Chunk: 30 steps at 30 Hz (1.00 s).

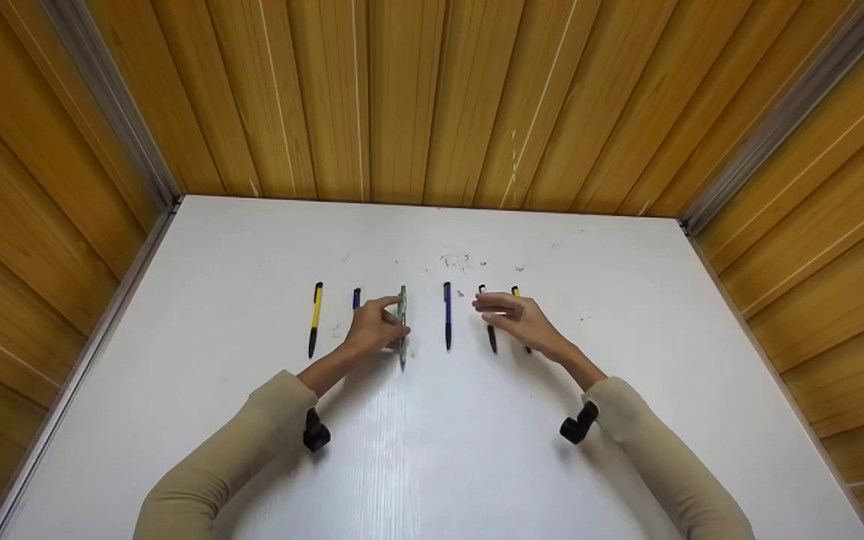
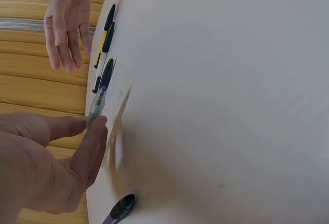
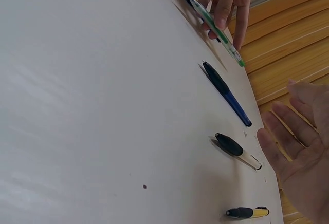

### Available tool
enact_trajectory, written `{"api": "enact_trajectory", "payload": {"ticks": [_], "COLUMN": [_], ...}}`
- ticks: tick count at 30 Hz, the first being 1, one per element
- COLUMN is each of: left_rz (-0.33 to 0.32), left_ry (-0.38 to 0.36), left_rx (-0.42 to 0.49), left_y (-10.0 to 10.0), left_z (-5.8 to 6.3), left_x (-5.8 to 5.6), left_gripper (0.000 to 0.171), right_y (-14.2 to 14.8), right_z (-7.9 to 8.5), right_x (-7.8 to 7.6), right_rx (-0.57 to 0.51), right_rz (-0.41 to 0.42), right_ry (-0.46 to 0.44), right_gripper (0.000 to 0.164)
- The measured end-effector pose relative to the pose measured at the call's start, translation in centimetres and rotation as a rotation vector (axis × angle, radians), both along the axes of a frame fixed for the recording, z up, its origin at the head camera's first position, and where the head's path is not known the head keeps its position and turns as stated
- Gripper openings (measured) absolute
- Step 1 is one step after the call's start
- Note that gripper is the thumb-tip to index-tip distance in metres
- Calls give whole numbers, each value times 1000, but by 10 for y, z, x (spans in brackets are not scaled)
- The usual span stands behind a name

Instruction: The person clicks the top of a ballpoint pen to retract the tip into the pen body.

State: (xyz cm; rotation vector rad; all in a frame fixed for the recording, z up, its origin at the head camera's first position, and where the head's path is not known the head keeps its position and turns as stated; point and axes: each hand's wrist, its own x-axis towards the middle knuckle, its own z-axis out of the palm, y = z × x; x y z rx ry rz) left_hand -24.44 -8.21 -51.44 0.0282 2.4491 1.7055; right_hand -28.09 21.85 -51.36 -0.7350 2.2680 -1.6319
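My left hand [image 1: 373, 326] pinches a clear pen with green parts [image 1: 403, 296] between thumb and fingers. In the right wrist view this green pen [image 3: 205, 16] is set apart from its shadow, slightly above the table. Loosely bent and holding nothing, my right hand [image 1: 526, 322] hovers over a white pen with a black grip [image 1: 492, 341]. A yellow pen [image 1: 516, 289] beside it is mostly hidden by that hand in the head view. Between both hands lies a blue-purple pen [image 1: 448, 307]. Left of the green pen, a dark blue pen [image 1: 357, 297] is partly covered by my left hand.
Another yellow pen [image 1: 316, 315] lies at the left end of the row. The pens stand roughly parallel on a white table [image 1: 477, 450] with dark marks near its far side. Wood-patterned walls [image 1: 402, 97] enclose the table at the back and both sides.
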Motion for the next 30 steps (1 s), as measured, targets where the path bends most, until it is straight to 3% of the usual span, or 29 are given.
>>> {"api": "enact_trajectory", "payload": {"ticks": [14, 20, 25, 30], "left_rz": [-12, -45, -49, -38], "left_ry": [113, 163, 143, 114], "left_rx": [-218, -314, -312, -247], "left_y": [5, 7, 6, 3], "left_z": [-4, -3, -3, -5], "left_x": [-16, -18, -16, -13], "left_gripper": [62, 53, 55, 53], "right_y": [14, 14, 17, 19], "right_z": [2, 3, 2, 3], "right_x": [-16, -19, -19, -19], "right_rx": [-43, -45, -33, -37], "right_rz": [-104, -113, -118, -119], "right_ry": [-19, -28, -34, -58], "right_gripper": [44, 46, 48, 48]}}
